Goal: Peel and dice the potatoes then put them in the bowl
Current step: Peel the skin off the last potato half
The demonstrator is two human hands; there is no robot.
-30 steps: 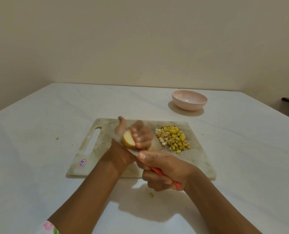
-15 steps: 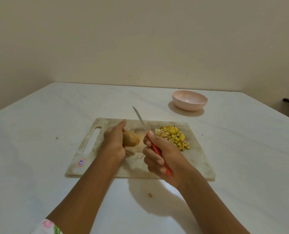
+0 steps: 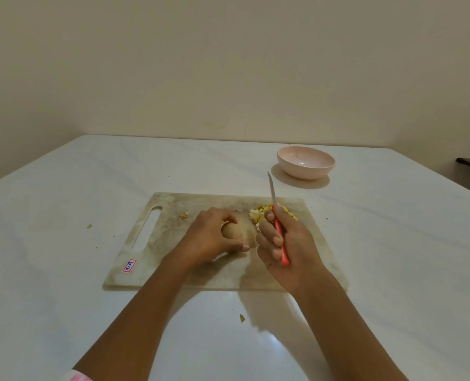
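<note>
— Now, left hand (image 3: 214,237): its fingers (image 3: 238,247) wrap the potato (image 3: 231,231) mid-board (image 3: 151,254); keep them curled back.

— Right hand (image 3: 286,248) grips the knife (image 3: 276,218), blade raised; slice straight down; dice (image 3: 258,214) beside, bowl (image 3: 305,162) waits beyond.

My left hand (image 3: 214,237) curls palm-down around the potato (image 3: 232,232), my right hand (image 3: 286,248) fisted on the upright knife (image 3: 276,215).
</note>
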